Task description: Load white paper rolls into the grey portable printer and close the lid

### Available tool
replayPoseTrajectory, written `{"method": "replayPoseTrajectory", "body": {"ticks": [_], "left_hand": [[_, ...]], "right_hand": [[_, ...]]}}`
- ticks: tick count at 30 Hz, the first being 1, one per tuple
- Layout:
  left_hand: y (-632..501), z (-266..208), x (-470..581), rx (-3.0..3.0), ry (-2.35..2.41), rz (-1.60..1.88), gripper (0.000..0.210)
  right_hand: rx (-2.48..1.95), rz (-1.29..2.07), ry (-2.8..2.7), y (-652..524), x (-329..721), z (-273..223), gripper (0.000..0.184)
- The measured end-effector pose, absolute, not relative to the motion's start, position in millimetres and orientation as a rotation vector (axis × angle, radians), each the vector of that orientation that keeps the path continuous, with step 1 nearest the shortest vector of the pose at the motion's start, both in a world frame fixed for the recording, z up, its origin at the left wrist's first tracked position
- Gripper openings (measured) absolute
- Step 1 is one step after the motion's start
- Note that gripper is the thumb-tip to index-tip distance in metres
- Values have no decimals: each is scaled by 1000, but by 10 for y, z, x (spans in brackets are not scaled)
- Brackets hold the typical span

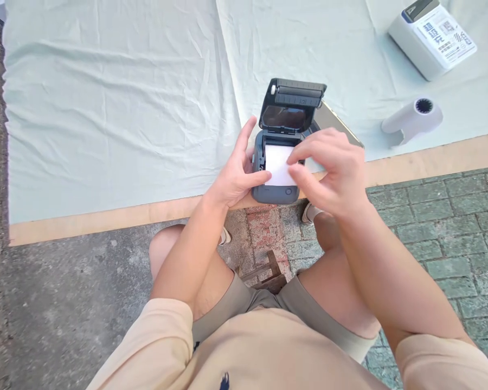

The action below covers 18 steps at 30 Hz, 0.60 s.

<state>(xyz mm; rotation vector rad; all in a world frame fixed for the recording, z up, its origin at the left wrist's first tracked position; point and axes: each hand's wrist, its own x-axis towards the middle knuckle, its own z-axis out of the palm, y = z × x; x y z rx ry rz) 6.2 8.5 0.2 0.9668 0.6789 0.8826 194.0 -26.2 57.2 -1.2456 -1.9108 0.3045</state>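
Note:
A small dark grey thermal printer (278, 194) sits at the table's front edge with its black lid (287, 103) raised. White paper (277, 157) fills its open compartment. My left hand (239, 170) grips the printer's left side, thumb over the near left corner of the paper and index finger stretched up beside the lid. Over the compartment's right side, my right hand (333, 168) has thumb and index finger pinched at the paper; the exact contact is partly hidden. Behind the right hand lies a flat, light-edged object (337, 122), partly covered.
A curled white paper roll (410, 122) with a dark core lies right on the cloth-covered table (117, 108). Farther back stands a white box (431, 40) with printed labels. Below the wooden table edge (106, 219) are my knees and a small wooden stool (272, 273).

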Motion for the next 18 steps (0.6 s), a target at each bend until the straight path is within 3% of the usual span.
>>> {"method": "replayPoseTrajectory", "body": {"ticks": [3, 7, 12, 18], "left_hand": [[91, -26, 54, 986, 680, 894, 127], [102, -80, 24, 1029, 639, 883, 123], [118, -103, -2, 1068, 589, 867, 121], [122, -70, 1, 1097, 594, 843, 125]], "right_hand": [[-1247, 375, -1614, -115, 2021, 594, 12], [-1211, 616, -1477, 58, 2083, 527, 45], [-1255, 713, -1483, 88, 2094, 493, 37], [-1180, 857, -1468, 81, 2080, 506, 47]]}}
